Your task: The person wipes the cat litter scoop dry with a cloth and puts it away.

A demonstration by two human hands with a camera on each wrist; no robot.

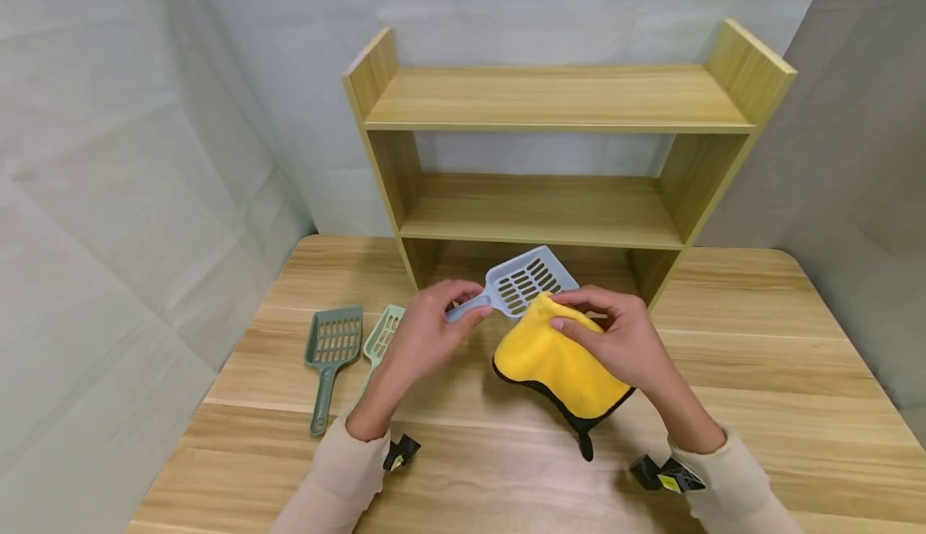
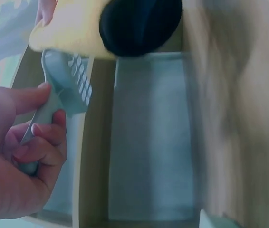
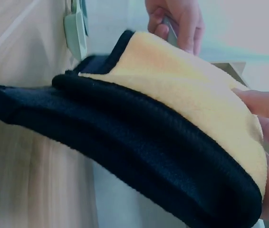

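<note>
A pale blue slotted litter scoop (image 1: 495, 291) is raised over the table in front of the shelf. My left hand (image 1: 427, 329) grips it by the handle, thumb on top and fingers curled below, as the left wrist view shows. From my right hand (image 1: 624, 337) hangs a yellow cloth (image 1: 557, 361) with a dark edge and a small loop, pinched between thumb and fingers. The cloth's upper fold overlaps the scoop's near edge in the head view. In the right wrist view the yellow cloth (image 3: 187, 78) and its dark underside cover much of the scoop.
Left of my left hand, a dark green scoop (image 1: 328, 369) and a light green scoop (image 1: 377, 347), partly behind that hand, lie on the wooden table (image 1: 760, 405). A wooden shelf unit (image 1: 557, 100) stands at the back, with pale fabric (image 1: 108, 156) hung around.
</note>
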